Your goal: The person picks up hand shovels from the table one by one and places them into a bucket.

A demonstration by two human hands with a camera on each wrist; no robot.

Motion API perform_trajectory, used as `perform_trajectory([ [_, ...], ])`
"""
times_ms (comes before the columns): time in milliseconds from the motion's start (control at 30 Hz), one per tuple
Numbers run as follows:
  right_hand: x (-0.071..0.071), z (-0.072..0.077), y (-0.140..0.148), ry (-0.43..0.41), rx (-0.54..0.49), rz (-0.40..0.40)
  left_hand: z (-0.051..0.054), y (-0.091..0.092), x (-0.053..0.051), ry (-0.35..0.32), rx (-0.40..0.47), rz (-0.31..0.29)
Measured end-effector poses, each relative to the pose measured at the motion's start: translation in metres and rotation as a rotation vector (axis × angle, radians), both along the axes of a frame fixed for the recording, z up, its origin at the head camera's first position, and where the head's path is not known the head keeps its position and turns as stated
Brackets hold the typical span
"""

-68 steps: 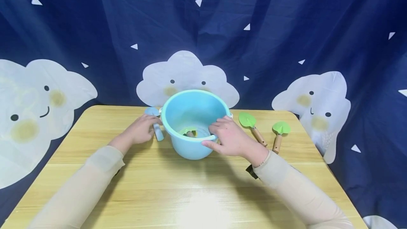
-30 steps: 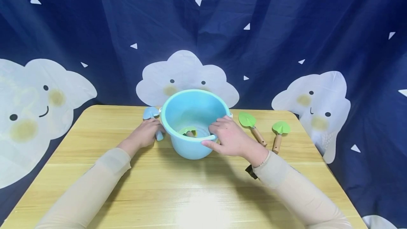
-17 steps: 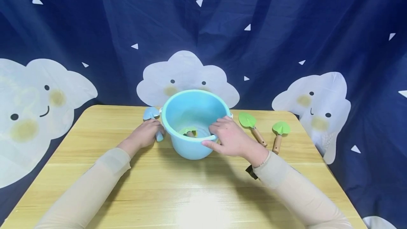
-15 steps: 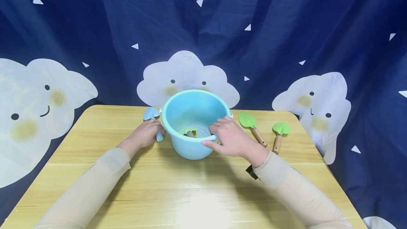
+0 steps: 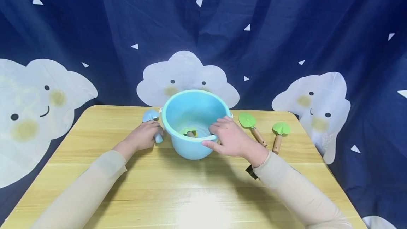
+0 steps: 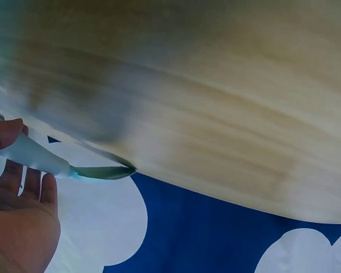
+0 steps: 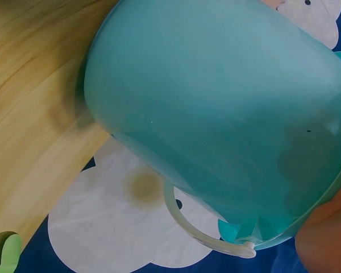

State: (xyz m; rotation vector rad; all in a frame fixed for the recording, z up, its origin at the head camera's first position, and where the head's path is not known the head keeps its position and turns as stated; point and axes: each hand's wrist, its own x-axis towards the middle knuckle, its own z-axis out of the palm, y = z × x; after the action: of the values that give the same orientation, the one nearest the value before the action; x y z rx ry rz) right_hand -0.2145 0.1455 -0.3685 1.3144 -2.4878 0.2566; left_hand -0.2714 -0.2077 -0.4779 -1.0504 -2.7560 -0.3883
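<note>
Head view: over a wooden counter [image 5: 152, 193], our left hand [image 5: 143, 135] grips a light blue trowel [image 5: 150, 115] by its handle, the blade toward the far edge, just left of a blue bucket [image 5: 192, 149]. With our right hand [image 5: 230, 137] we clasp the near right part of the bucket's rim, fingers curled over to the inside, thumb along the outside. The bucket stands upright, and at its bottom we see an object [image 5: 190, 134], part green and part brownish, partly hidden by the near wall. To the right of the bucket, two green-bladed tools with wooden handles lie apart from each other, the left tool [image 5: 247, 119] at a slant and the right tool [image 5: 281, 128] nearly straight. Behind the counter hangs a navy curtain [image 5: 171, 17] printed with white clouds and triangles. Left wrist view: our thumb and fingers wrap the trowel's handle; whether its blade touches the counter, we cannot tell. Right wrist view: the bucket's wall fills much of the scene, a pale carrying handle [image 7: 188, 228] hanging from the rim.
</note>
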Motion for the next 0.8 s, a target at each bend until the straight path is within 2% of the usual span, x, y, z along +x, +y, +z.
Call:
perform_trajectory([
  [233,0.0,0.0,0.0,0.005,0.001,0.0,0.004,-0.002,0.006,-0.032,0.015,0.013],
  [367,0.0,0.0,0.0,0.001,0.002,-0.004,0.008,-0.001,0.01,-0.057,0.062,0.006],
  [567,0.001,0.002,-0.001,0.001,0.004,-0.007,0.02,0.001,0.016,-0.142,0.149,0.003],
  [800,0.001,0.001,0.0,0.003,0.003,-0.001,0.028,-0.001,0.024,-0.191,0.18,0.005],
])
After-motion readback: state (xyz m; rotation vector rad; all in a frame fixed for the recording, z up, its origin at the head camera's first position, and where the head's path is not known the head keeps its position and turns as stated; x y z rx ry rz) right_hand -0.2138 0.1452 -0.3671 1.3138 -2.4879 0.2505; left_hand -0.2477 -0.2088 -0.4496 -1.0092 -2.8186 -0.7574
